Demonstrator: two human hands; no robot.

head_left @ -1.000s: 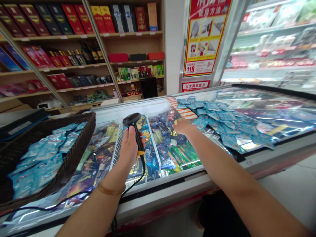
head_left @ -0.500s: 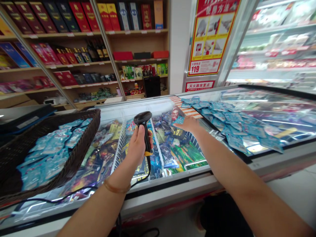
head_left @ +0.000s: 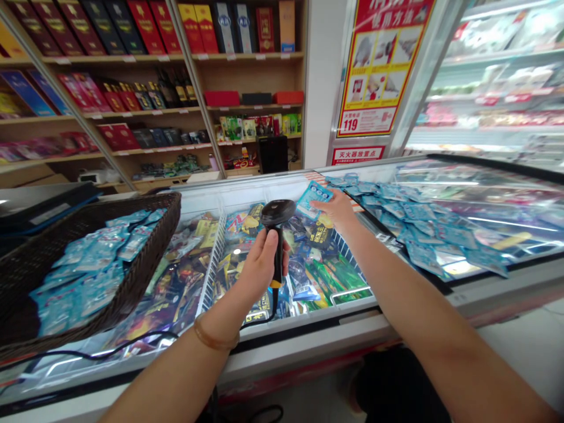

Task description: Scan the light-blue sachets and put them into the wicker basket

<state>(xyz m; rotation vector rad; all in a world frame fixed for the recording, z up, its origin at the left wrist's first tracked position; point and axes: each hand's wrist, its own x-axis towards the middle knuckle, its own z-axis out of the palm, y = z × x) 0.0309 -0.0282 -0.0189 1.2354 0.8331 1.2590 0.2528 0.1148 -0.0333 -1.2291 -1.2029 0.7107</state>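
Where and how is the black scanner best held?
Probably by its slim handle, wrapped from the near side, as the left hand does: it stands roughly upright, with the wide head above and the cord leaving below.

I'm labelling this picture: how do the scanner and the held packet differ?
The scanner is black; the packet is mostly light blue. The scanner trails a cable; the packet has none. The left hand grips the scanner; the right hand pinches the packet. Both are held above the freezer.
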